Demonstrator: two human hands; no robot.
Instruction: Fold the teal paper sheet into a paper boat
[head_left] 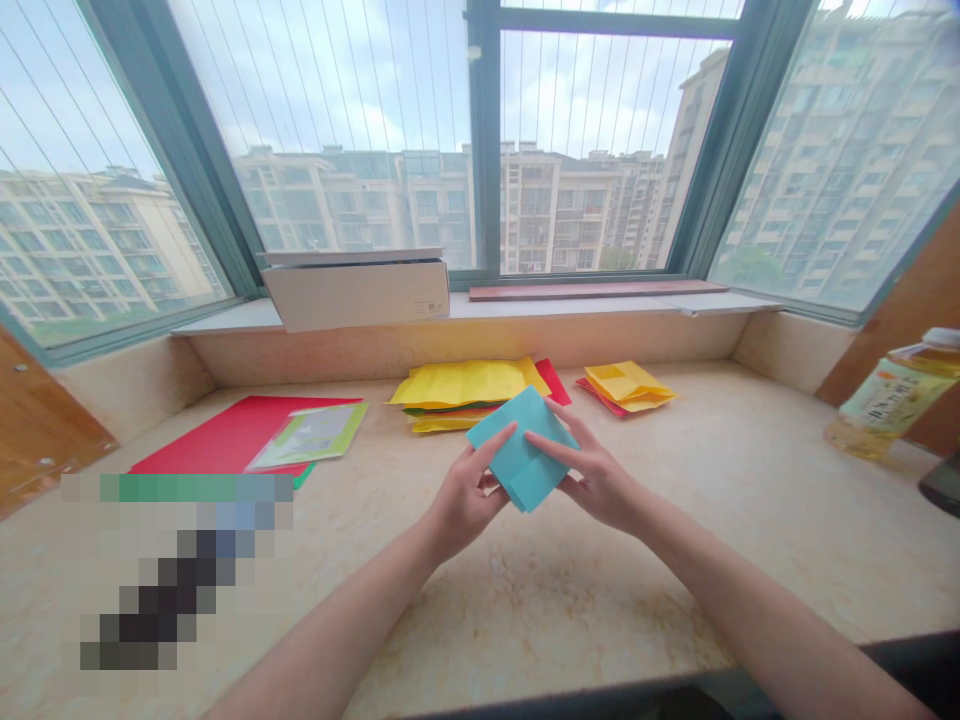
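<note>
Both my hands hold a folded light-blue paper [523,450] just above the marble counter [570,590], in the middle of the view. My left hand [466,497] pinches its left edge, thumb on top and index finger stretched along the fold. My right hand [596,475] grips the right side, with the index finger pressed flat across the paper's face. Behind the paper lies a stack of coloured sheets with yellow on top [466,390]. A small folded yellow piece on red [627,386] rests to the right of that stack.
A red sheet [225,435] with a green booklet [313,434] on it lies at the left. A white box [358,288] sits on the window sill. At the right edge stands a drink bottle [896,395]. A blurred patch covers the lower left.
</note>
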